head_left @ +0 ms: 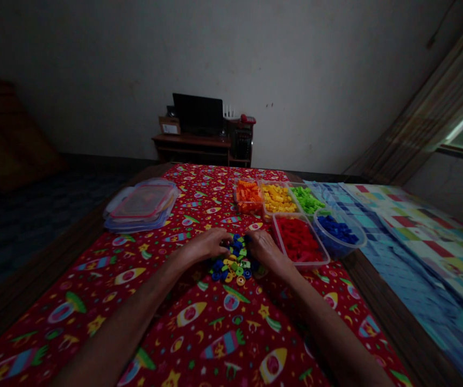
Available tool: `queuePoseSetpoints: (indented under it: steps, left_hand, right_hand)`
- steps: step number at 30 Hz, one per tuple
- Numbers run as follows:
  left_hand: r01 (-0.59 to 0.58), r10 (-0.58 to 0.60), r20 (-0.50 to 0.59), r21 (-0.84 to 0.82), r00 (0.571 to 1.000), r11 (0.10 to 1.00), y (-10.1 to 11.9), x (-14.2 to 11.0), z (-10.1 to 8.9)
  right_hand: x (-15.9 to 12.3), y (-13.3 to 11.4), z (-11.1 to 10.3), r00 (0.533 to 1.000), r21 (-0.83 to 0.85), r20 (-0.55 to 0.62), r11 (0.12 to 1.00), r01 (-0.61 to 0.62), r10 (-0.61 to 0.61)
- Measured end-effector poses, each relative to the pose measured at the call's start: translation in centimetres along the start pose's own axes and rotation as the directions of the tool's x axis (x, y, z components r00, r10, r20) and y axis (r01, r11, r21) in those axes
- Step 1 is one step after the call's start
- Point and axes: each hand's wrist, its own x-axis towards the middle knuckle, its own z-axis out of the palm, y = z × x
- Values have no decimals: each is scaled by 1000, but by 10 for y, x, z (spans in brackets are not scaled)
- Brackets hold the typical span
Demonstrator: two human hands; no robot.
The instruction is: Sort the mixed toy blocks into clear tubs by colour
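A loose pile of small plastic building pieces [232, 264], blue, green and yellow, lies on the red patterned cloth [199, 344]. At the pile's upper left is my left hand [214, 243], its thumb and fingers bent around a small dark piece too dim to name. My right hand [262, 246] is at the pile's right side, beside the box of red pieces. Its fingers curl inward and down, and whatever they hold is hidden. Some pieces are partly covered by both hands.
Clear containers hold orange [249, 194], yellow [278, 199], green [306, 199], red [299, 239] and blue pieces [337, 230] at the right. Stacked lids [142, 204] lie at the left. A checked bedspread [428, 242] is beyond the table's right edge; a desk with a monitor [199, 113] stands behind.
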Motion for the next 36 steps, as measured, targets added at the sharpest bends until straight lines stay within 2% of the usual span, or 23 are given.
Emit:
queuePoseSetpoints:
  steps: [2,5,8,10,14,19,21,26,30,32,33,36]
  left_hand:
    - [0,0,5,32,1000,999,4,-2,2]
    - [59,-56,-62,55,997,997,6,-2,0]
    - [111,-107,-151,19,983,994,8,1,-4]
    - [110,-113,-168,-26,979,994,10,4,0]
    - [4,-8,-182,-21,983,1000,15,3,21]
    - [-65,71,-214,34,974,997,22,-5,36]
    - [-65,66,-191,11,979,998,23,-5,35]
    - [56,-62,-152,-39,987,998,14,4,24]
    - [97,-115,-157,-119,981,988,9,7,17]
    - [143,-192,-151,-288,970,947,11,9,16]
    - [171,-244,-136,-408,960,897,13,10,16]
    - [204,-368,-61,-742,928,638,19,12,17]
  right_hand:
    - [-1,1,-2,1000,43,-20,999,-3,4]
    - [-3,1,-5,999,78,-36,997,-12,15]
    - [-2,2,-7,999,88,-41,996,-23,27]
    - [-1,2,-9,999,83,-38,996,-33,36]
    - [3,5,-7,999,55,-14,997,-49,50]
    - [6,8,-3,996,88,-77,996,-32,39]
    - [8,7,-3,996,122,-80,992,-29,39]
    - [12,6,-3,990,210,-105,976,-66,90]
    - [11,5,-3,983,251,-147,966,-67,106]
    - [12,3,-4,981,277,-151,958,-73,119]
    - [12,1,-5,981,294,-150,953,-78,126]
    - [16,-5,-8,979,358,-166,932,-57,123]
